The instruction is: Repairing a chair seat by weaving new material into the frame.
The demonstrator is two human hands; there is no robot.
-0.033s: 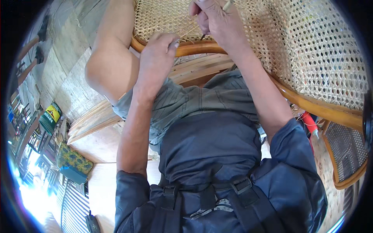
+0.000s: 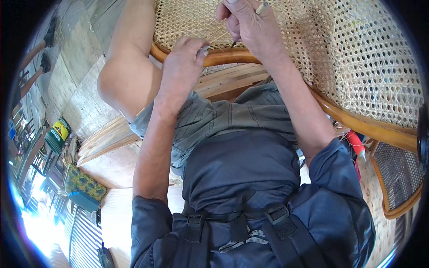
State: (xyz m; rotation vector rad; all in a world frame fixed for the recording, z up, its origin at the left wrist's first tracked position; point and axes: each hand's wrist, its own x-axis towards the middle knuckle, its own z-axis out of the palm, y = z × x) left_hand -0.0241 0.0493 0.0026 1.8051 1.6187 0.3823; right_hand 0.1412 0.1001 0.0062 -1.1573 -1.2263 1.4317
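Observation:
A pale woven cane panel (image 2: pixel 357 58) in a curved, honey-brown wooden frame (image 2: pixel 230 56) lies across the top of the view, close to my knees. My right hand (image 2: pixel 259 33) is closed round an awl (image 2: pixel 262 7): its light handle end sticks out above the fist. Below the fist, the dark point reaches down near the frame's edge. At the frame's near edge, my left hand (image 2: pixel 182 67) has its fingers bent and pinched together. Thin cane strands (image 2: pixel 218 35) run from those fingertips toward my right hand. The exact grip on them is partly hidden.
Wooden boards (image 2: pixel 232 80) lie under the panel. A green and yellow can (image 2: pixel 58 135) and a patterned box-like item (image 2: pixel 85 183) stand at the left. At the right are a red-handled tool (image 2: pixel 355 142) and a smaller mesh panel with a wooden rim (image 2: pixel 397 174).
Almost nothing differs. My left hand has shifted very slightly to the right; my right hand keeps its hold on the awl.

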